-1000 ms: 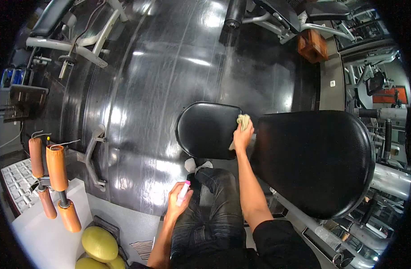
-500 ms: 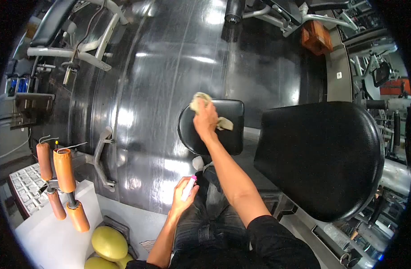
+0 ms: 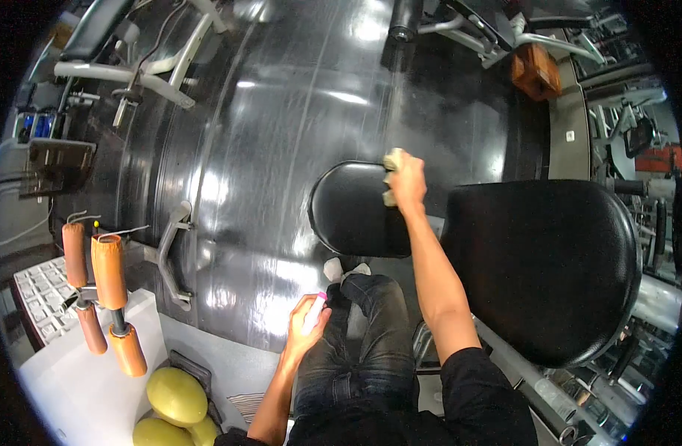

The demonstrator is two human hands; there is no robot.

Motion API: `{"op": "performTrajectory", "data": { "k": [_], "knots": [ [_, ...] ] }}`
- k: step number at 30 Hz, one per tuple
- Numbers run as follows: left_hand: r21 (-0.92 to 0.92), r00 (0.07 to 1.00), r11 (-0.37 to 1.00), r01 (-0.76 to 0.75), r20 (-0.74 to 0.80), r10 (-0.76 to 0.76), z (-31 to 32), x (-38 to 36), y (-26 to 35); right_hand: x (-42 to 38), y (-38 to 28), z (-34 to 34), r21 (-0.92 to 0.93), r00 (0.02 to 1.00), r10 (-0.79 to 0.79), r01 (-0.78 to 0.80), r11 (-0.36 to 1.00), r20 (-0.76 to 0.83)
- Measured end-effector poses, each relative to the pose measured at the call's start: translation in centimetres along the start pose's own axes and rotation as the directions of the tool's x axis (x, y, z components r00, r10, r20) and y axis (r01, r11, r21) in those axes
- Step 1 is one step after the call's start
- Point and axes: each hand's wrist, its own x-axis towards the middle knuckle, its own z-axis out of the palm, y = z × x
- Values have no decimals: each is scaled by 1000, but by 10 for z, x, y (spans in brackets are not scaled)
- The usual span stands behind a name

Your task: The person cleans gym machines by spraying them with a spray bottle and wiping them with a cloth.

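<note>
My right hand (image 3: 408, 186) is closed round a crumpled cream cloth (image 3: 390, 177) at the right end of a black padded seat (image 3: 353, 208). The cloth lies against the seat's far right part; my palm and fingers partly cover it. Low in front of my body, my left hand (image 3: 305, 327) grips a small white bottle with a pink cap (image 3: 315, 311), tilted upward. To the right of the seat stands a larger black padded backrest (image 3: 541, 267).
Orange padded rollers (image 3: 109, 271) rise at the left beside a white panel (image 3: 73, 357). Green balls (image 3: 176, 395) lie low on the left. A wooden box (image 3: 535, 72) sits at the far right. Metal gym frames (image 3: 159, 85) flank the dark, shiny floor (image 3: 281, 134).
My right hand and the cloth have moved right across the seat, from its left part to its right end. My left hand keeps the bottle in nearly the same place. The view has shifted slightly.
</note>
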Motion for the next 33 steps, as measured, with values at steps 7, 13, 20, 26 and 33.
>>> {"op": "performTrajectory", "data": {
  "k": [7,13,20,26,33],
  "knots": [
    [19,998,1000,-16,-54,17,-1,-16,-13,-37,-37,44,-82,983,-92,80,993,-157],
    [-32,994,996,83,-67,-85,-4,-19,-12,-118,-84,78,-18,685,-698,717,697,208],
    [-31,993,996,80,-80,-82,-5,-12,-11,-174,-12,37,19,623,-738,761,649,260],
    [-19,993,997,71,-91,-73,0,-10,-7,-199,74,-12,-111,798,-514,569,815,315],
    [1,999,1000,17,-52,-17,3,-7,-11,-234,108,41,650,793,603,-505,567,89]
  ]
}}
